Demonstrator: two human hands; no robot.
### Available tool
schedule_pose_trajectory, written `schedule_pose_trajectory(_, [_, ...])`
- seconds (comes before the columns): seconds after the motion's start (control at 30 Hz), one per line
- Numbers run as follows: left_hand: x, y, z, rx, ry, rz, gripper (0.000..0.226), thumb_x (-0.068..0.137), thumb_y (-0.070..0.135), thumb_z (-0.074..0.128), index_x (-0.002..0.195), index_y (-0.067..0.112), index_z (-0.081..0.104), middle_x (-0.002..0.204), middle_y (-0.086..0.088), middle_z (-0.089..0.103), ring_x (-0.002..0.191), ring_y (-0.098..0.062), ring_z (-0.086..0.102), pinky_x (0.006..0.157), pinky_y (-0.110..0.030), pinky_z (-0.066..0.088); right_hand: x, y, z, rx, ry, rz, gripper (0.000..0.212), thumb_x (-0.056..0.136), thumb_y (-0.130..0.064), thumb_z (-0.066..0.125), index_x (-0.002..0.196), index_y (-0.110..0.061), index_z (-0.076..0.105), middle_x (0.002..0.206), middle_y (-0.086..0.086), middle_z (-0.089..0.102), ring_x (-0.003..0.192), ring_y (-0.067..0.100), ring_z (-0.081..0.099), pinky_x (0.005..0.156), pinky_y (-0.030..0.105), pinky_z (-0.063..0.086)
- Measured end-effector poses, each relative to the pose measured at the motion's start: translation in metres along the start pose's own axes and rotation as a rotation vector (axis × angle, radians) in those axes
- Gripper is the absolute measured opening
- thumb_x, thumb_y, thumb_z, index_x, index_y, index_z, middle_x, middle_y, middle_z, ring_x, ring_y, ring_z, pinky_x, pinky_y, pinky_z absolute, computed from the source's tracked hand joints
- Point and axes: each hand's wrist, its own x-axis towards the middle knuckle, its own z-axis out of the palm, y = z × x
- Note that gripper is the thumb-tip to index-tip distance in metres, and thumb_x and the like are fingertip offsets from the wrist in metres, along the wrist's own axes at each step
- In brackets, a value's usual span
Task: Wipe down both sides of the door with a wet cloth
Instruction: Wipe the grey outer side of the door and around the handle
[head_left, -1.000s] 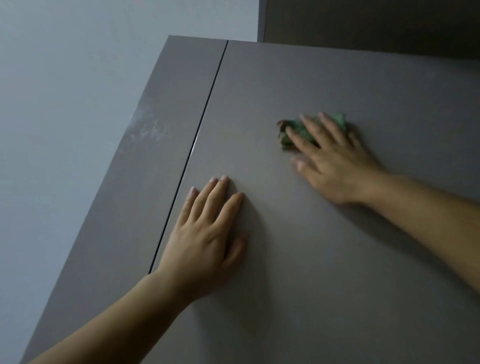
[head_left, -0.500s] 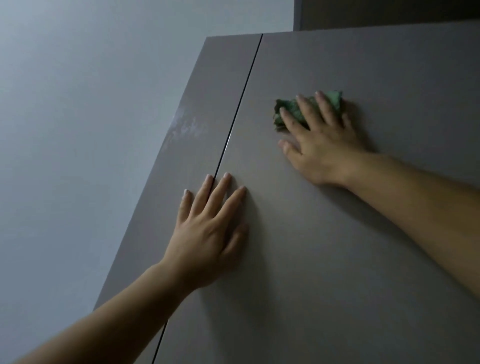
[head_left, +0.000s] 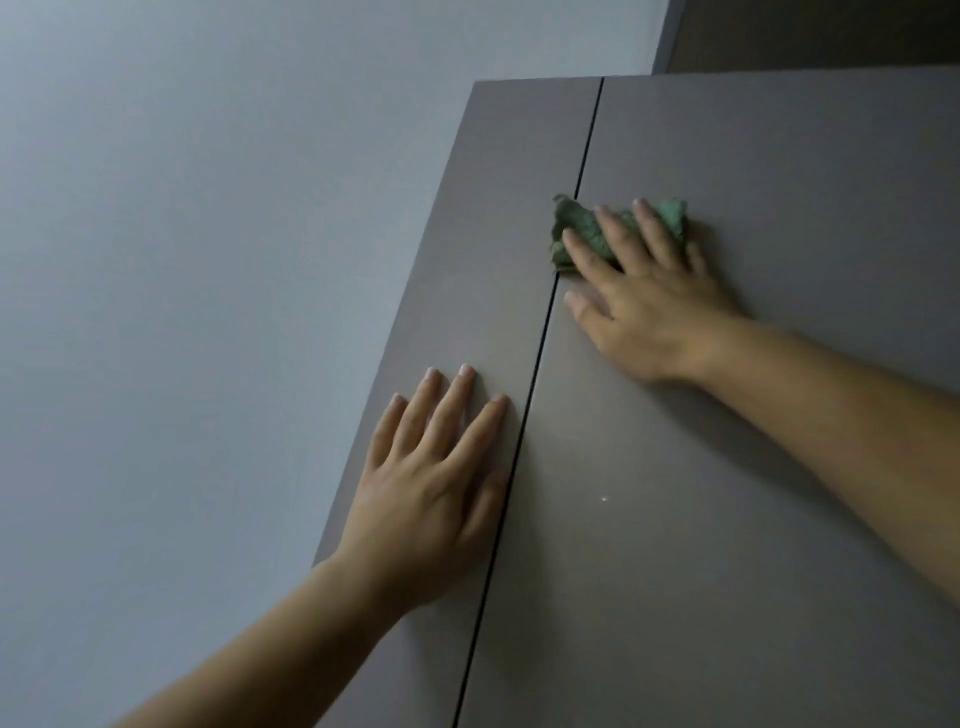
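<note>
A grey-brown door panel (head_left: 753, 467) fills the right of the view, split from a narrower panel (head_left: 498, 249) by a thin dark vertical gap (head_left: 540, 338). My right hand (head_left: 644, 306) presses a crumpled green cloth (head_left: 584, 234) flat against the door, right at the gap. The cloth's left edge overlaps the gap. My left hand (head_left: 431, 488) lies flat on the narrow panel left of the gap, fingers spread, holding nothing.
A pale grey wall (head_left: 208, 260) takes up the left half of the view. A darker surface (head_left: 810, 31) shows above the door's top edge at the upper right.
My right hand slid the cloth left across the door to the gap. My left hand shifted left, from the door across the gap onto the narrow panel. The view also moved.
</note>
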Motion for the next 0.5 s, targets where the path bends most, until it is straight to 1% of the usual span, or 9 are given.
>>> schedule_pose_trajectory(0.07, [-0.003, -0.008, 0.002, -0.013, -0.012, 0.025, 0.067, 0.103, 0.057, 0.020, 0.165, 0.033, 0.017, 0.174, -0.001, 0.001, 0.161, -0.027, -0.009, 0.130, -0.051, 0.004, -0.027, -0.028, 0.021, -0.049, -0.005, -0.157, 0.074, 0.091, -0.067, 0.003, 0.160, -0.043, -0.006, 0.170, -0.009, -0.016, 0.155, 0.019, -0.023, 0.123, 0.054, -0.006])
schedule_pose_trajectory(0.13, [-0.009, -0.013, 0.005, -0.020, -0.018, 0.035, 0.068, 0.103, 0.057, 0.023, 0.165, 0.031, 0.015, 0.174, -0.003, -0.002, 0.161, -0.027, -0.011, 0.130, -0.051, 0.003, -0.045, -0.047, 0.031, -0.103, -0.049, -0.289, 0.073, 0.090, -0.065, -0.001, 0.159, -0.043, -0.010, 0.169, -0.010, -0.018, 0.153, 0.016, -0.026, 0.123, 0.052, -0.009])
schedule_pose_trajectory(0.17, [-0.012, -0.015, 0.007, -0.027, -0.013, 0.039, 0.068, 0.103, 0.057, 0.026, 0.165, 0.030, 0.016, 0.174, -0.005, 0.000, 0.161, -0.028, -0.009, 0.130, -0.052, 0.005, -0.039, -0.050, 0.030, -0.127, -0.069, -0.313, 0.072, 0.090, -0.064, -0.002, 0.158, -0.043, -0.012, 0.169, -0.010, -0.019, 0.153, 0.016, -0.027, 0.123, 0.051, -0.010])
schedule_pose_trajectory(0.2, [-0.015, -0.016, 0.009, -0.041, -0.006, 0.045, 0.068, 0.103, 0.056, 0.029, 0.165, 0.029, 0.020, 0.174, -0.007, 0.004, 0.161, -0.030, -0.005, 0.130, -0.054, 0.008, -0.023, -0.052, 0.024, -0.132, -0.076, -0.297, 0.071, 0.091, -0.064, -0.002, 0.158, -0.044, -0.012, 0.169, -0.011, -0.020, 0.153, 0.016, -0.026, 0.123, 0.051, -0.010])
schedule_pose_trajectory(0.27, [-0.020, -0.020, 0.013, -0.073, 0.025, 0.068, 0.067, 0.103, 0.053, 0.036, 0.163, 0.025, 0.029, 0.173, -0.011, 0.014, 0.161, -0.034, 0.006, 0.128, -0.057, 0.016, 0.025, -0.056, 0.008, -0.088, -0.075, -0.176, 0.067, 0.096, -0.064, 0.005, 0.159, -0.045, -0.009, 0.169, -0.012, -0.018, 0.154, 0.016, -0.024, 0.123, 0.052, -0.009])
schedule_pose_trajectory(0.37, [-0.028, -0.027, 0.019, -0.067, 0.063, 0.101, 0.067, 0.102, 0.050, 0.041, 0.162, 0.023, 0.033, 0.172, -0.012, 0.017, 0.160, -0.034, 0.010, 0.127, -0.057, 0.021, 0.085, -0.075, -0.012, -0.033, -0.078, -0.012, 0.061, 0.104, -0.060, 0.015, 0.160, -0.044, -0.004, 0.170, -0.010, -0.017, 0.155, 0.020, -0.024, 0.122, 0.054, -0.010])
schedule_pose_trajectory(0.43, [-0.032, -0.033, 0.022, -0.075, 0.079, 0.115, 0.067, 0.101, 0.050, 0.043, 0.162, 0.023, 0.033, 0.172, -0.012, 0.017, 0.160, -0.033, 0.011, 0.127, -0.055, 0.020, 0.082, -0.090, -0.007, -0.027, -0.083, -0.034, 0.063, 0.103, -0.061, 0.014, 0.160, -0.043, -0.004, 0.170, -0.010, -0.018, 0.154, 0.020, -0.025, 0.122, 0.055, -0.011])
schedule_pose_trajectory(0.5, [-0.036, -0.036, 0.025, -0.080, 0.091, 0.126, 0.067, 0.102, 0.049, 0.043, 0.162, 0.022, 0.033, 0.172, -0.012, 0.017, 0.160, -0.034, 0.011, 0.126, -0.055, 0.019, 0.050, -0.099, 0.010, -0.087, -0.091, -0.186, 0.068, 0.097, -0.063, 0.009, 0.160, -0.044, -0.006, 0.169, -0.011, -0.019, 0.153, 0.018, -0.027, 0.121, 0.053, -0.013])
